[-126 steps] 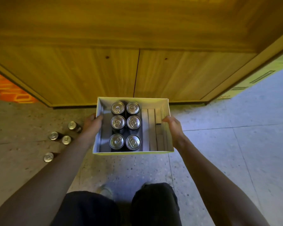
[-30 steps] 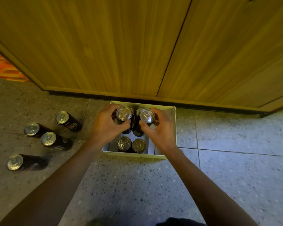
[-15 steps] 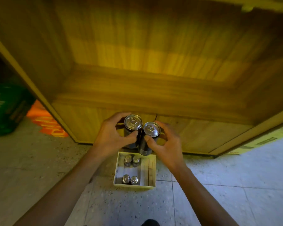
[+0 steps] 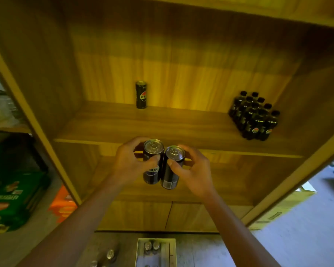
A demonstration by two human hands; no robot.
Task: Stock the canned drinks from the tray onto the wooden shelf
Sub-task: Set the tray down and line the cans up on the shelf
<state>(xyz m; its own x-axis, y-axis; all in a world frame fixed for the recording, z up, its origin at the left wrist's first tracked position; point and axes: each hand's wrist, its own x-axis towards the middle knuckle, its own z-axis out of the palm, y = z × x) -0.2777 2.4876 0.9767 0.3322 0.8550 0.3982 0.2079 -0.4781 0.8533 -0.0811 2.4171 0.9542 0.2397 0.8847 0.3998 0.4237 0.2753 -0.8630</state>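
Both hands are raised at the centre of the frame, in front of the wooden shelf (image 4: 162, 128). The left hand (image 4: 129, 166) grips the left can (image 4: 152, 162): the thumb lies across the can's near side and the fingers curl around its far side. The right hand (image 4: 193, 170) grips the right can (image 4: 172, 168) in the same way, thumb on the near side and fingers wrapped behind. Both cans are dark and slim with silver tops, held upright with a slight tilt, and their sides touch each other. They sit just below the front edge of the shelf board.

On the shelf board, one dark can (image 4: 141, 95) stands upright near the back panel, upper centre of the frame. A cluster of dark bottles (image 4: 255, 117) with dark caps stands at the right end of the board, well apart from that can.

At the bottom centre of the frame, the tray (image 4: 137, 253) rests on the floor in front of the closed cabinet doors (image 4: 168, 214). Two silver can tops (image 4: 152, 245) show at its far end; the rest of the tray is cut off by the frame edge. Loose cans (image 4: 110, 254) lie on the floor just left of the tray, partly hidden by the left forearm.

At the lower left of the frame, a green crate (image 4: 14, 199) and an orange package (image 4: 63, 205) sit beside the shelf unit.
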